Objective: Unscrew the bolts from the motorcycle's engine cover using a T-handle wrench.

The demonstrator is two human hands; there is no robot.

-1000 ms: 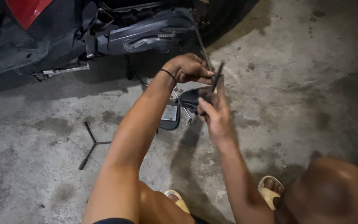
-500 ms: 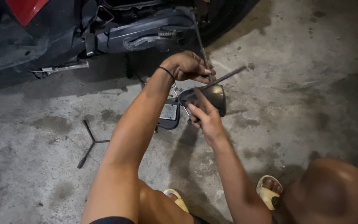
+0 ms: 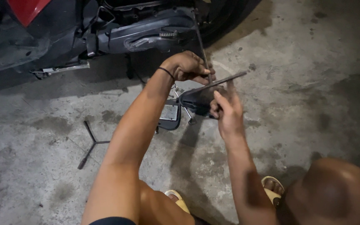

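near the upper middle of the frame the left hand [image 3: 188, 66] is curled shut around a thin dark rod [image 3: 201, 46] that runs up and slightly left toward the underside of the scooter [image 3: 146, 31]; a black band sits on that wrist. just below and to the right, the right hand [image 3: 228, 110] holds a dark, rounded part [image 3: 194, 102] at its lower edge — fingers bent around it, thumb and forefinger raised toward a flat metal bar [image 3: 219, 81] that slants from the part up to the right. whether the fingertips actually pinch the bar i cannot tell; they are at least touching or just beside it. the two hands are close together, the left one above, with the bar passing just under its knuckles.

beside the dark part, toward the centre of the frame, a small dark tray [image 3: 171, 114] lies on the concrete floor [image 3: 313, 83], partly hidden by the left forearm. a y-shaped wrench [image 3: 89, 141] lies well apart from the hands at the left middle of the frame. the scooter fills the top left — dark engine casing, a red panel at the corner, the tyre at the top edge. along the bottom edge show yellow sandals [image 3: 271, 187] and a bare knee [image 3: 334, 191] at the lower right.
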